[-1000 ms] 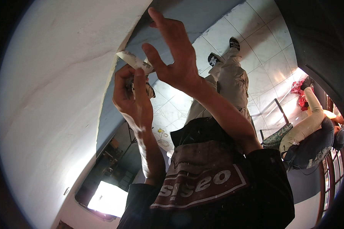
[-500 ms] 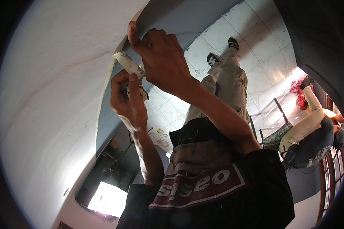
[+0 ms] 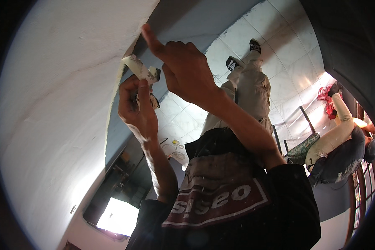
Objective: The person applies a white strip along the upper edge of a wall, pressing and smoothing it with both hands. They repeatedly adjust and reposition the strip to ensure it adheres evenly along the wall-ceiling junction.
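Note:
My left hand (image 3: 133, 108) grips a crumpled bundle of pale tape (image 3: 153, 100), with a loose strip (image 3: 133, 64) curling up above my thumb. Just up and to the right is my right hand (image 3: 185, 73), back toward me, one finger stretched to the seam (image 3: 141, 31) between the white surface (image 3: 50, 104) and the blue-grey band (image 3: 175, 18). Its other fingers are curled, and their contents are hidden. Whether that fingertip touches the seam I cannot tell.
My legs (image 3: 254, 91) stand on white tiles (image 3: 287, 62). At the right another person (image 3: 337, 146) in pale trousers is beside a dark chair frame (image 3: 306, 118) and red crumpled material (image 3: 327, 102). A bright opening or screen (image 3: 116, 214) shows at lower left.
My right hand came from spread fingers to curled ones with one finger out, swinging left toward the seam. My left hand shifted slightly left with the tape.

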`<state>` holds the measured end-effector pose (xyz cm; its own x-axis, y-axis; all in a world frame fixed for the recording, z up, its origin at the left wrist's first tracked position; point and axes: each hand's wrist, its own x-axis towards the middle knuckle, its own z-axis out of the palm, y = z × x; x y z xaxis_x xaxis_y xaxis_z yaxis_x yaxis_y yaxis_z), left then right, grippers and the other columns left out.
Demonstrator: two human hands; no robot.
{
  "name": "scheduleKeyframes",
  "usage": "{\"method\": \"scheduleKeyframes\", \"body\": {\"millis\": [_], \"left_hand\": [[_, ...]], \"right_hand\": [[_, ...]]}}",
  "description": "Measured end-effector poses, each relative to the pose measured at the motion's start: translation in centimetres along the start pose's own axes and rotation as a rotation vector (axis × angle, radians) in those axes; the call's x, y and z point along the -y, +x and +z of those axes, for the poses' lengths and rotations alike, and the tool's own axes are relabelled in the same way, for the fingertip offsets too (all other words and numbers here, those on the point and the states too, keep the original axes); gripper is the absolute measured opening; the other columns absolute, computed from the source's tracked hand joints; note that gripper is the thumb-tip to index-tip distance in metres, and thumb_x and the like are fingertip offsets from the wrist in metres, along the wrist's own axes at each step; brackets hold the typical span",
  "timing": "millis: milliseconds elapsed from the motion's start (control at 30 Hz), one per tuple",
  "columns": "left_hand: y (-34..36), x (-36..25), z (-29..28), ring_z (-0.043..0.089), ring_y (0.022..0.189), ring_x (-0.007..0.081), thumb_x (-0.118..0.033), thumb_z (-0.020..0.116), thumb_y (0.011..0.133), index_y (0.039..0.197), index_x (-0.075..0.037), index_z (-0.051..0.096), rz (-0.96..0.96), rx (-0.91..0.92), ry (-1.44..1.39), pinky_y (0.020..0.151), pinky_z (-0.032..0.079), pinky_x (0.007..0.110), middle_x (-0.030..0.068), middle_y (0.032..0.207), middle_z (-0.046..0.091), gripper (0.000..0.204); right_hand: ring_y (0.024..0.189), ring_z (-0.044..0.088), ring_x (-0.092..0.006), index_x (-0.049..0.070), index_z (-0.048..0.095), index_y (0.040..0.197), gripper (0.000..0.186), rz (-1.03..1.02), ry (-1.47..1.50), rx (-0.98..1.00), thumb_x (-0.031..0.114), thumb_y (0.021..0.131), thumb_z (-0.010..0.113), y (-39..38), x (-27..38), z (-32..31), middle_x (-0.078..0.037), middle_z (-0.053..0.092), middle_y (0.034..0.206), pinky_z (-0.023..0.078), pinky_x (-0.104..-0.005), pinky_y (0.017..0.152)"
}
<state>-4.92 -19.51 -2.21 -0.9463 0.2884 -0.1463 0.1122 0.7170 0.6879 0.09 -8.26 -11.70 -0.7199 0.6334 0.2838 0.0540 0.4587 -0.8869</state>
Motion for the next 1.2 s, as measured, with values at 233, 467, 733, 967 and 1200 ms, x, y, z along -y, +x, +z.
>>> {"method": "scheduleKeyframes", "body": {"millis": [233,467,733,967,1200], "left_hand": [[0.1,0.2,0.2,0.060,0.070,0.0066,-0.017,0.070,0.101,0.100,-0.005,0.072,0.034,-0.010,-0.007,0.062,0.044,0.025,0.0031,0.080,0.069,0.013],[-0.1,-0.4,0.3,0.062,0.073,0.0090,-0.014,0.070,0.100,0.102,-0.004,0.071,0.077,0.004,0.041,0.066,0.049,0.028,0.0053,0.094,0.072,0.010],[-0.8,-1.7,1.0,0.066,0.081,0.0113,-0.009,0.071,0.098,0.101,-0.002,0.069,0.237,-0.015,0.173,0.065,0.051,0.030,0.0100,0.112,0.071,0.008],[-1.4,-1.7,0.8,0.068,0.084,0.0146,-0.008,0.072,0.097,0.100,-0.001,0.072,0.269,-0.022,0.194,0.066,0.051,0.031,0.0141,0.119,0.069,0.008],[-1.9,-1.1,0.2,0.072,0.098,0.0232,-0.011,0.073,0.097,0.101,0.000,0.073,0.314,-0.040,0.221,0.075,0.054,0.035,0.0192,0.126,0.068,0.011]], "right_hand": [[0.068,0.058,-0.0222,0.013,0.048,0.158,0.071,0.006,-0.046,0.121,0.000,0.090,0.060,1.2,0.6,-0.7,-0.007,0.059,0.075,0.049,-0.0377,0.073],[0.081,0.064,-0.0115,0.003,0.076,0.121,0.029,0.350,0.891,0.055,0.023,0.103,0.066,1.0,-0.8,0.4,-0.004,0.072,0.089,0.052,-0.0335,0.076],[0.088,0.063,-0.0125,0.003,0.078,0.112,0.035,0.874,1.307,0.436,0.034,0.095,0.076,3.6,0.7,-0.5,-0.005,0.073,0.092,0.048,-0.0313,0.076],[0.091,0.062,-0.0140,0.001,0.076,0.113,0.034,1.013,1.472,0.384,0.030,0.095,0.076,2.5,2.0,0.3,-0.007,0.070,0.100,0.048,-0.0321,0.076],[0.095,0.065,-0.0167,-0.006,0.071,0.118,0.042,1.020,1.576,0.388,0.030,0.096,0.074,1.7,2.8,0.5,-0.012,0.070,0.105,0.051,-0.0296,0.077]]}}
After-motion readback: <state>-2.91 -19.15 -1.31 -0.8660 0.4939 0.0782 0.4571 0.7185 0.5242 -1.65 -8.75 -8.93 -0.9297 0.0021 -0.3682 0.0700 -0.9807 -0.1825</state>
